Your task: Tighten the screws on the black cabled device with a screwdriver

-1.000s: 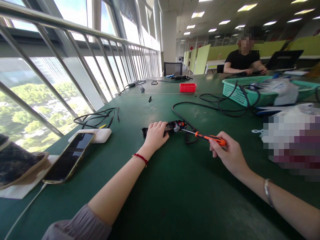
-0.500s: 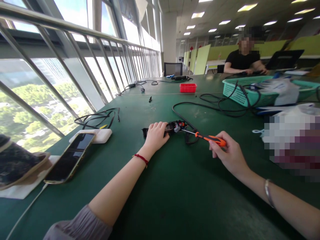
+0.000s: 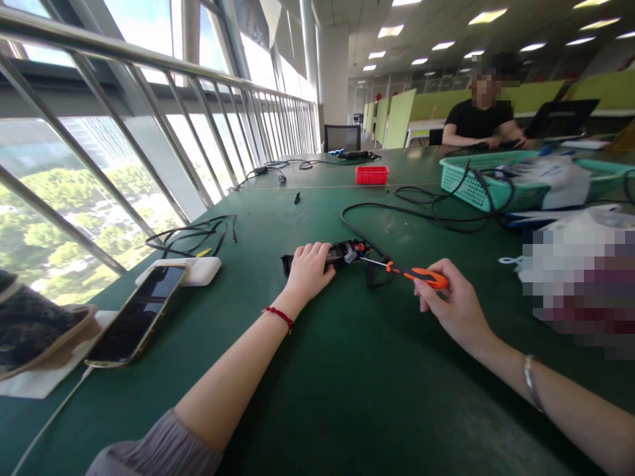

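Observation:
My left hand (image 3: 308, 268) is closed over a small black device (image 3: 342, 252) with exposed wires, holding it down on the green table (image 3: 347, 370). A black cable (image 3: 397, 211) runs from the device toward the back right. My right hand (image 3: 454, 304) pinches the orange handle of a screwdriver (image 3: 415, 274). Its metal tip rests at the open end of the device, by the red and white parts.
A phone (image 3: 133, 316) leans on a white power bank (image 3: 201, 270) at the left, with a coil of black cable (image 3: 193, 233) behind. A red tray (image 3: 372, 174) and a teal basket (image 3: 476, 178) stand further back. Another person (image 3: 479, 119) sits at the far right.

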### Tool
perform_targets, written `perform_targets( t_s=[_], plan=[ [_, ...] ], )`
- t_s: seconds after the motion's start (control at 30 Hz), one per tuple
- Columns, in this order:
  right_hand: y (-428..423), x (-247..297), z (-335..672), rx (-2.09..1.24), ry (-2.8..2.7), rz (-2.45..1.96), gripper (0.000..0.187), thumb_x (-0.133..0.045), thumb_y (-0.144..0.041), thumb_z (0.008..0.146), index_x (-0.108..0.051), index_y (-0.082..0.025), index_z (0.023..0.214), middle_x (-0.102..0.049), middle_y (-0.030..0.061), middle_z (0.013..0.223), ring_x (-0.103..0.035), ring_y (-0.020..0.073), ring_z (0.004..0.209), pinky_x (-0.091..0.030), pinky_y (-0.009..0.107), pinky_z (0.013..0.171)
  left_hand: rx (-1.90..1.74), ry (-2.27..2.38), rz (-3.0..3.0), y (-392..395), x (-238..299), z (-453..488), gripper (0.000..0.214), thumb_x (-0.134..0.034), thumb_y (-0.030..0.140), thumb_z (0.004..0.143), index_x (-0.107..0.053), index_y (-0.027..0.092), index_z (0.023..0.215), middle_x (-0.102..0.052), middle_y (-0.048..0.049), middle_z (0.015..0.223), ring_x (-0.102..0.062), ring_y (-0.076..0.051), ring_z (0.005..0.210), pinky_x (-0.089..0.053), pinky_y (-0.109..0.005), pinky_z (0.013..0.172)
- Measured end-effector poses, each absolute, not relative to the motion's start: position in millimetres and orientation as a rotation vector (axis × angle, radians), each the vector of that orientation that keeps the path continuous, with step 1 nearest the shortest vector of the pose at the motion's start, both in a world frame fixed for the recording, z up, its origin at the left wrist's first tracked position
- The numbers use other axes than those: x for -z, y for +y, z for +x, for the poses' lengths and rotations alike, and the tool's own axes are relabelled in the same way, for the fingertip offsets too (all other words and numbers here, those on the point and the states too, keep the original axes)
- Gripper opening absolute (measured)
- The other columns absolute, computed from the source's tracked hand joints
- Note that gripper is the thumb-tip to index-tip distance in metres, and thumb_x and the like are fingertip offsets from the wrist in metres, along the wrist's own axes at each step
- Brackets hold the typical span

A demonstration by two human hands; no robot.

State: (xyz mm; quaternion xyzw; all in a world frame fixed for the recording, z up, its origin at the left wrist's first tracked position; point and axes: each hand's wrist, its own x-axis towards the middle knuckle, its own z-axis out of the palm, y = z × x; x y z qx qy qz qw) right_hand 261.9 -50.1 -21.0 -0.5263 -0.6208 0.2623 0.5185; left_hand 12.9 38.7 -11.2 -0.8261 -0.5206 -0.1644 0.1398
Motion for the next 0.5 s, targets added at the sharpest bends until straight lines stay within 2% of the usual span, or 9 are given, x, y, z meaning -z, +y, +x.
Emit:
perform_targets(
  t_s=[0.07, 0.13, 0.2, 0.33, 0.5],
  plan=[
    [-48.8, 22.6, 262.3, -0.618, -1.455, -1.232, 0.021, -0.062, -0.036, 0.081, -0.046, -0.023, 0.086, -0.058, -0.0041, 0.069, -0.055, 0.0102, 0.048, -0.047, 0.024, 0.049, 0.478, -1.505, -2.385, 38.9, 11.3, 13.2, 0.033, -0.048, 0.024, 0.083, -0.053, 0.018, 0.115, -0.063, -0.0074, 0.106, -0.054, -0.025, 0.101, -0.038, -0.038, 0.091],
    [-48.9, 23.2, 262.6, -0.611, -1.455, -1.232, 0.021, -0.062, -0.035, 0.081, -0.046, -0.023, 0.086, -0.058, -0.0039, 0.069, -0.056, 0.0104, 0.049, -0.047, 0.024, 0.049, 0.479, -1.504, -2.381, 39.4, 11.7, 13.4, 0.033, -0.048, 0.024, 0.083, -0.053, 0.017, 0.115, -0.062, -0.0076, 0.106, -0.054, -0.025, 0.101, -0.038, -0.038, 0.091],
    [-50.1, 22.6, 262.7, -0.624, -1.489, -1.265, 0.022, -0.060, -0.038, 0.083, -0.047, -0.022, 0.077, -0.056, -0.0039, 0.062, -0.053, 0.0099, 0.047, -0.045, 0.023, 0.047, 0.480, -1.500, -2.378, 40.2, 12.5, 13.3, 0.034, -0.048, 0.024, 0.083, -0.053, 0.017, 0.115, -0.062, -0.0076, 0.107, -0.054, -0.026, 0.101, -0.038, -0.038, 0.092],
    [-52.5, 20.1, 262.1, -0.673, -1.546, -1.323, 0.035, -0.053, -0.044, 0.087, -0.046, -0.021, 0.063, -0.051, -0.0036, 0.050, -0.049, 0.0091, 0.041, -0.042, 0.022, 0.043, 0.480, -1.489, -2.381, 40.9, 13.5, 12.7, 0.034, -0.048, 0.025, 0.083, -0.053, 0.017, 0.116, -0.062, -0.0073, 0.107, -0.054, -0.025, 0.100, -0.038, -0.037, 0.091],
    [-50.5, 20.9, 261.4, -0.641, -1.455, -1.242, 0.025, -0.061, -0.043, 0.083, -0.046, -0.022, 0.084, -0.058, -0.0031, 0.069, -0.055, 0.0104, 0.047, -0.046, 0.024, 0.044, 0.475, -1.500, -2.389, 39.5, 11.6, 12.7, 0.035, -0.048, 0.024, 0.083, -0.052, 0.017, 0.116, -0.062, -0.0079, 0.108, -0.054, -0.026, 0.100, -0.038, -0.038, 0.092]
  ],
)
